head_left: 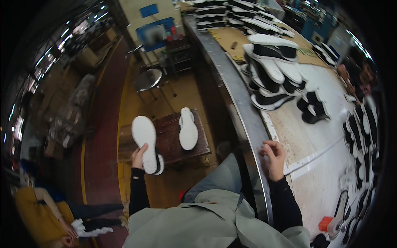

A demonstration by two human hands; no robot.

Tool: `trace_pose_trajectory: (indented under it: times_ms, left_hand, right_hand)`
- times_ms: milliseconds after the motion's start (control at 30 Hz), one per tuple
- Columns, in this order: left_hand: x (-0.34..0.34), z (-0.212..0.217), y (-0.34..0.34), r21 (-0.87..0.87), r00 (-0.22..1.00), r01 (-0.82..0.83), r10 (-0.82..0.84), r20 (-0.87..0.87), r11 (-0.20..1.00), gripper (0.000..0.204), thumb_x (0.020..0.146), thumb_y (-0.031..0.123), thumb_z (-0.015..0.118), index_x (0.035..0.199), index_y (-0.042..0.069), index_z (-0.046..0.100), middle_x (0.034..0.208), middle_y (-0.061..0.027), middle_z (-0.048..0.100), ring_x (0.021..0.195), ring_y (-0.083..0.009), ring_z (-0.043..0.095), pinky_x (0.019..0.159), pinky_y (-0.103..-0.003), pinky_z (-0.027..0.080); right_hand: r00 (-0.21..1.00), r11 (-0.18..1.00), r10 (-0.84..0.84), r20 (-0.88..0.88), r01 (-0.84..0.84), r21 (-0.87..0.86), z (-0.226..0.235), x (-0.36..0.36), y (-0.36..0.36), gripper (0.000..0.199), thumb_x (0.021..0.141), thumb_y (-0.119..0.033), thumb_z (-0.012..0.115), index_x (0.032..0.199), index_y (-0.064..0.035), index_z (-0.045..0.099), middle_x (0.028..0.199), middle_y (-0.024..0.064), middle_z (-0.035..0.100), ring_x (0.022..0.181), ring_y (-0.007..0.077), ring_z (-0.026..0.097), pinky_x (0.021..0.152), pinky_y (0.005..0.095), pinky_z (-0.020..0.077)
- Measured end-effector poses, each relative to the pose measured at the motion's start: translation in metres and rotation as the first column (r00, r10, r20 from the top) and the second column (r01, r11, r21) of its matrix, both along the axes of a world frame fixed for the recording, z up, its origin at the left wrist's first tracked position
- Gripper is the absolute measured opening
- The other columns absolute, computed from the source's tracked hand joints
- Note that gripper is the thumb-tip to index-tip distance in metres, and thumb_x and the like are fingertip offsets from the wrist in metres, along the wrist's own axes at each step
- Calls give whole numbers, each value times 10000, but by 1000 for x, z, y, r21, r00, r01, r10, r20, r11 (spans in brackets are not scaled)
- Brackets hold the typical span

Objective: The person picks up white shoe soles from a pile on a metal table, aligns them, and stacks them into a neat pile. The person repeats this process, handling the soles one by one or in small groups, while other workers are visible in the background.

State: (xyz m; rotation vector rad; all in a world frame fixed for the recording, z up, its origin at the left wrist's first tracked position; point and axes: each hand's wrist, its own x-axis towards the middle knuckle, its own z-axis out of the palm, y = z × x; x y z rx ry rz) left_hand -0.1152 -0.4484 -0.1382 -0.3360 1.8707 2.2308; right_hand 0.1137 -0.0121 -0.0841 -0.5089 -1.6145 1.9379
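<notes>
Gripping a shoe (147, 144) sole-up, the left hand (138, 159) has its fingers wrapped round the heel end, thumb on the white sole, so the tread faces the camera, probably for a look at it. That shoe hangs out over the floor, left of the bench (244, 107). A second shoe (188, 129) lies sole-up on a dark wooden stool (165, 140) just beside it. The right hand (273, 159) rests at the bench's metal edge, fingers curled loosely and holding nothing. Farther along the bench, a stack of shoes (271, 70) rises, with more pairs (364, 136) crowding the right side. A round metal seat (148, 79) stands beyond the stool, and a seated person (45, 211) sits at lower left.
</notes>
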Motion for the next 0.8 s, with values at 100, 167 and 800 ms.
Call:
trace_pose_trajectory:
  times_ms: [100, 167, 800]
  left_hand:
    - [-18, -37, 6, 12, 999, -31, 31, 36, 999, 543, 800, 192, 754, 1196, -99, 522, 1088, -150, 632, 931, -204, 631, 800, -307, 496]
    - [-38, -61, 10, -28, 998, -37, 39, 57, 999, 657, 776, 218, 778, 1243, -124, 468, 1132, -171, 612, 982, -223, 620, 830, -315, 489]
    - [-115, -161, 92, -281, 986, -17, 62, 152, 960, 985, 648, 427, 839, 1322, -140, 399, 1296, -265, 498, 1188, -292, 514, 982, -349, 412]
  right_hand:
    - [1000, 998, -1, 15, 2, -62, 0, 1, 1, 147, 881, -99, 649, 982, -3, 601, 829, 34, 616, 699, 99, 577, 675, 247, 466]
    - [999, 1000, -2, 48, 3, -20, 0, 2, 4, 139, 886, -93, 638, 981, -3, 592, 871, 49, 626, 700, 107, 583, 685, 253, 473]
    - [993, 999, -45, 113, 42, 30, 1, 2, 2, 171, 888, -49, 608, 1040, 16, 564, 957, 94, 644, 739, 116, 607, 717, 253, 499]
